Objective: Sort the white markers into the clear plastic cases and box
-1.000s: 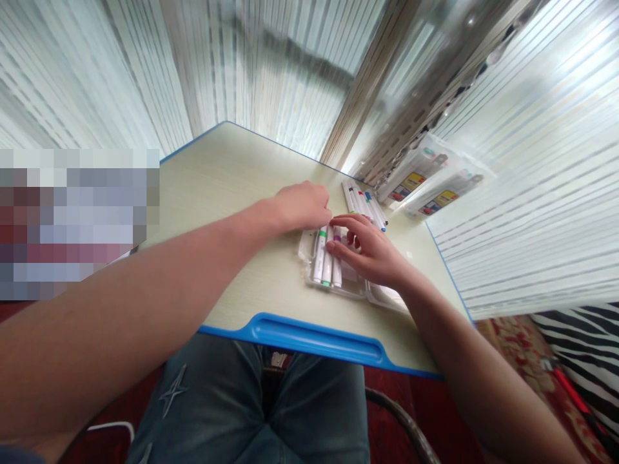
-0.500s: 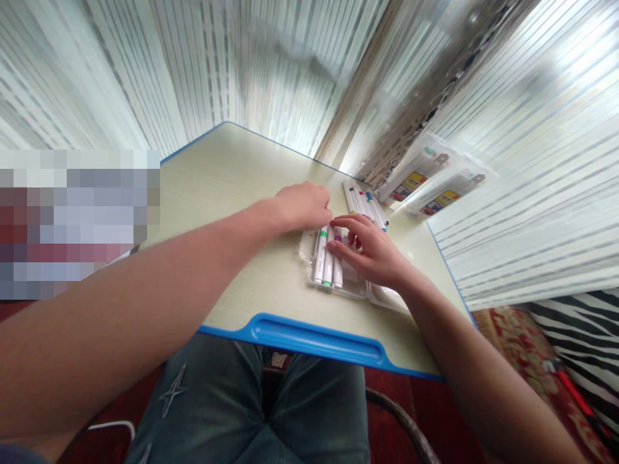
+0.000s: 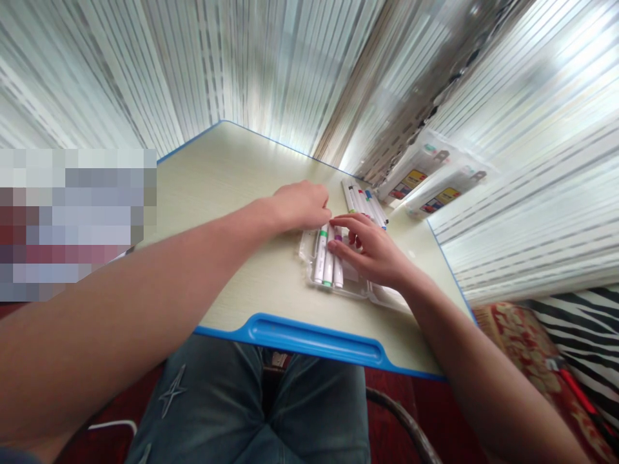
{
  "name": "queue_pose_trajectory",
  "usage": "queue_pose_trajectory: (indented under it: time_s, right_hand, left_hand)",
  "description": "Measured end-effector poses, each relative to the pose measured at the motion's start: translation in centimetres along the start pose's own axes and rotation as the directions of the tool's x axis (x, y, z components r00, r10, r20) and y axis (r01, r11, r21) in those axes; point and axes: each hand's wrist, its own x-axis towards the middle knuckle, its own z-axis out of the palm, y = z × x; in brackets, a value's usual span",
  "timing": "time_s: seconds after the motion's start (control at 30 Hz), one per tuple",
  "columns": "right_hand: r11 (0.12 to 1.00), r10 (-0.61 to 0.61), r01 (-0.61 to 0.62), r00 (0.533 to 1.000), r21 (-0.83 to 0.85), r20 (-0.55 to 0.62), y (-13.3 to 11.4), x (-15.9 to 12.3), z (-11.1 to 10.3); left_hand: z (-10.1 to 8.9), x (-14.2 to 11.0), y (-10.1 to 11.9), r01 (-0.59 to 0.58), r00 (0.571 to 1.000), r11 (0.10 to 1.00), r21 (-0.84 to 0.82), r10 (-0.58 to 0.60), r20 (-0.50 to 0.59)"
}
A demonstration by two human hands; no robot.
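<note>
Several white markers (image 3: 327, 264) lie side by side in a clear plastic case (image 3: 355, 290). Green and purple bands show on them. My left hand (image 3: 304, 203) is closed at the far end of these markers; its fingertips are hidden, so what it pinches cannot be made out. From the right, my right hand (image 3: 370, 248) reaches over the case. Its thumb rests on the markers and its index finger stretches to their far end, with a gap between the two. The palm hides part of the case.
Beyond my right hand lie more markers (image 3: 362, 200) with coloured bands. Two clear packages (image 3: 425, 177) with labels stand near the curtain (image 3: 271, 77). The table (image 3: 232, 167) has a blue edge and a blue pen groove (image 3: 316, 338) in front.
Both hands and the markers stay almost exactly where they were. The camera view has shifted very slightly.
</note>
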Motion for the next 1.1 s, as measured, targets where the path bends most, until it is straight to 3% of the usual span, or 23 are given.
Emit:
queue_pose_trajectory:
  time_s: [1.1]
  right_hand:
    - [0.999,0.000,0.001,1.000,-0.041,0.025,0.24,-0.82,-0.47]
  left_hand:
    - [0.31,-0.36,0.57,-0.019,1.000,0.999,0.048,0.020,-0.007]
